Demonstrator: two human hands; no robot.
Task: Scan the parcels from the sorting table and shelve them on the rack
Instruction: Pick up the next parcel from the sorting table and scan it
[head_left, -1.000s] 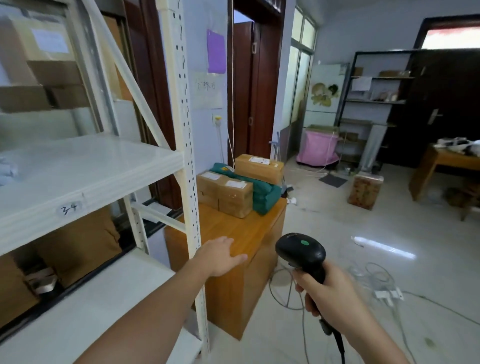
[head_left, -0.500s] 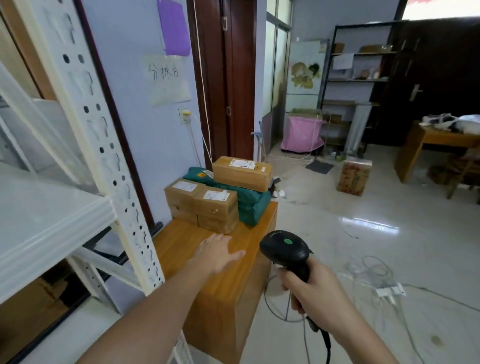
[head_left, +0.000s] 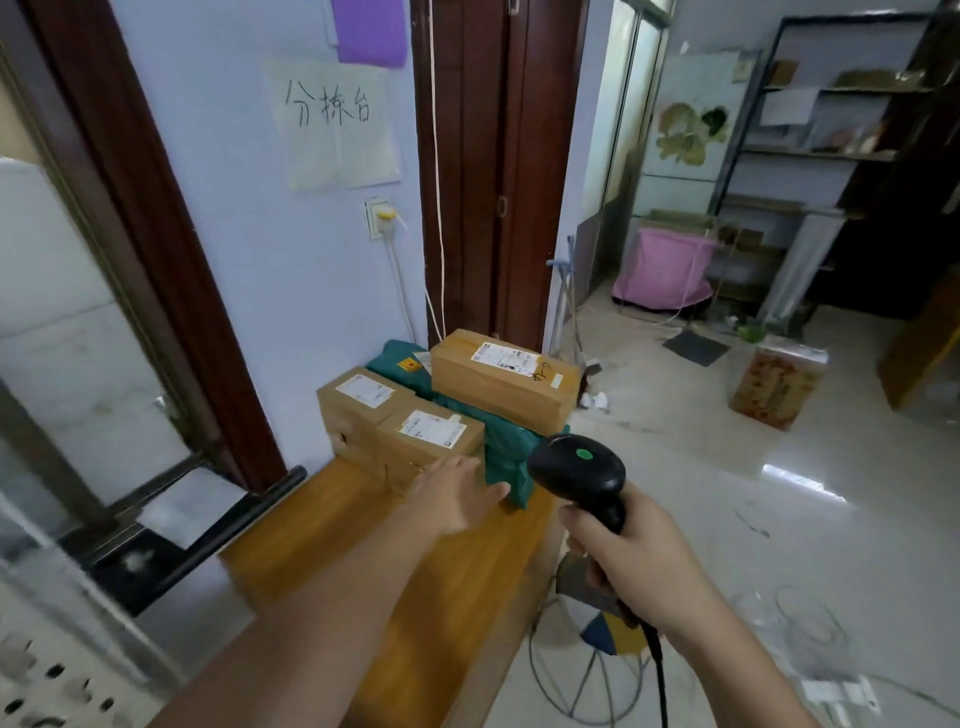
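On the wooden sorting table (head_left: 332, 545) stand two small cardboard parcels, the near one (head_left: 431, 447) and the far one (head_left: 358, 405), each with a white label on top. Beside them lies a green bag parcel (head_left: 506, 457) with a longer cardboard parcel (head_left: 504, 382) resting on it. My left hand (head_left: 457, 496) is stretched out flat, fingers apart, just in front of the near small parcel, holding nothing. My right hand (head_left: 628, 556) grips a black barcode scanner (head_left: 579, 470), its head pointing at the parcels.
The white rack's perforated post (head_left: 36, 680) shows at the bottom left corner. Cables (head_left: 582, 691) lie on the tiled floor under the scanner. A wrapped box (head_left: 776, 387) stands on the floor to the right, a pink bag (head_left: 662, 270) and a dark shelf unit (head_left: 831, 156) farther back.
The view has swung right and closer to the table, and the rack has slid out of view. My left hand has reached forward to the near small parcel. The scanner has risen toward the parcels.
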